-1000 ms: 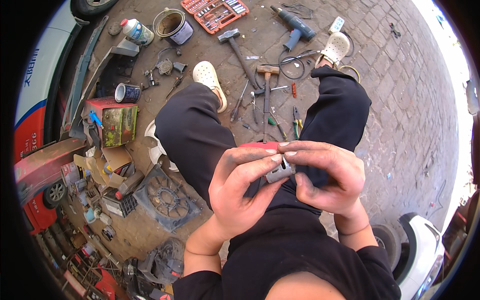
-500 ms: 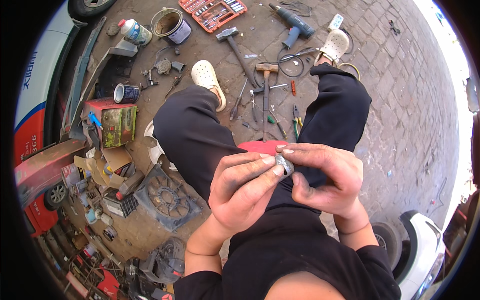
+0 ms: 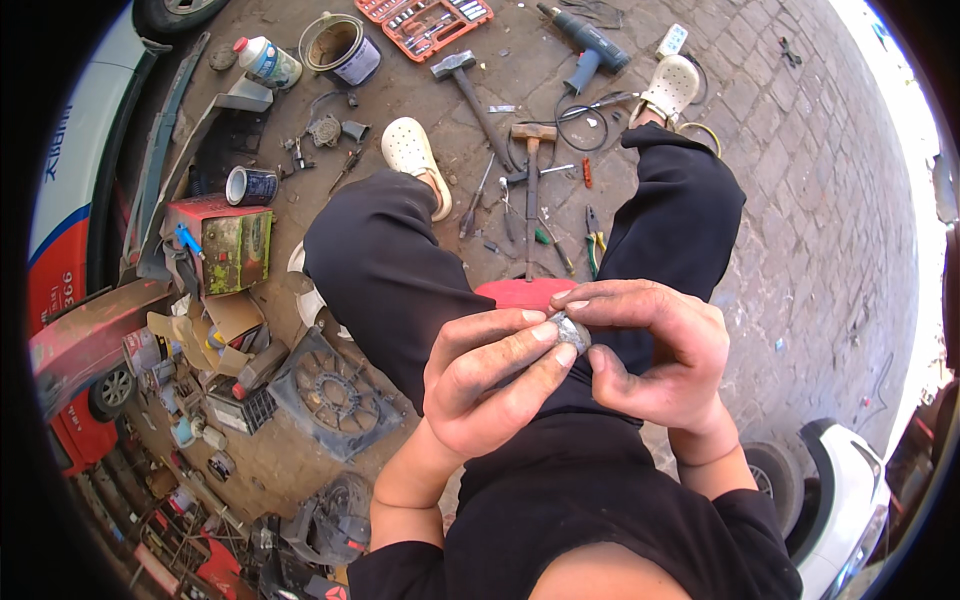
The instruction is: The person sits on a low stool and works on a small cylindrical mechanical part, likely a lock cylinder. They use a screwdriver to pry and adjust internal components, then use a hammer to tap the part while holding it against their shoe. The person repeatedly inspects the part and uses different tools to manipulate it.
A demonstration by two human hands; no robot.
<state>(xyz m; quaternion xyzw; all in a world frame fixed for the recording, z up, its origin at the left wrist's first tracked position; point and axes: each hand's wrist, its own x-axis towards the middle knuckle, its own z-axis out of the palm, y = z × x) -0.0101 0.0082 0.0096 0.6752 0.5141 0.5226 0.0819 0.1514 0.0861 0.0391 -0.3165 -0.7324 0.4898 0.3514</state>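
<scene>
Between my two hands, above my lap, is a small grey metal piece [image 3: 572, 334] with a rounded, shiny surface. My left hand [image 3: 492, 378] pinches it from the left between fingertips and thumb. From the other side my right hand [image 3: 655, 348] closes on it, forefinger tip at its upper edge and thumb near its lower right. Fingertips cover much of the piece, so its exact kind cannot be told. Dark smudges mark the fingers. Just beyond the hands, a red surface [image 3: 525, 292] shows between my legs.
On the paving ahead lie a wooden-headed mallet [image 3: 533, 135], a hammer [image 3: 470, 85], pliers [image 3: 595, 240], a heat gun [image 3: 585, 50] and an orange socket set [image 3: 425, 25]. At left stand a paint bucket [image 3: 340, 52], a red-green box [image 3: 235, 245] and a fan shroud [image 3: 332, 390].
The grey piece has turned slightly in my fingers, and a dark opening seen earlier no longer shows. My left hand has shifted a little to the right.
</scene>
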